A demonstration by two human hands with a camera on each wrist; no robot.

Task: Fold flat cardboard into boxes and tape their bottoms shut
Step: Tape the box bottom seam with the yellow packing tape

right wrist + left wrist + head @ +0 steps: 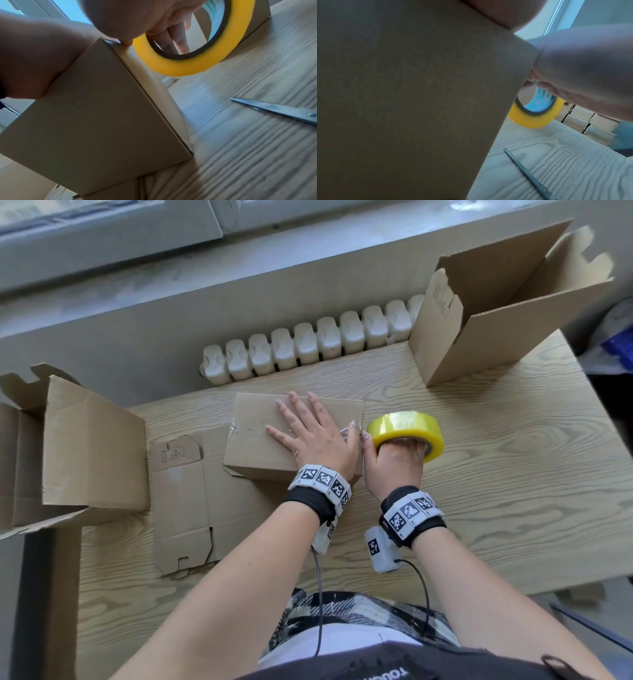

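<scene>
A small folded cardboard box (pixel 257 412) stands bottom-up at the middle of the wooden table (pixel 496 474), its flaps closed along a centre seam. My left hand (pixel 308 433) lies flat on top of it with fingers spread, pressing the flaps down. My right hand (pixel 394 460) has its fingers through the core of a yellow tape roll (pixel 404 422) just off the box's right edge, and its thumb touches that edge. The right wrist view shows the roll (pixel 171 65) hanging beside the box (pixel 102 115). In the left wrist view the box wall (pixel 402 108) fills most of the picture.
A flat cardboard blank (pixel 185 501) lies under and left of the box. An open box (pixel 479 337) stands at the back right, another (pixel 92 446) at the left edge. Scissors (pixel 274 109) lie on the table to the right. A radiator (pixel 308 347) runs behind.
</scene>
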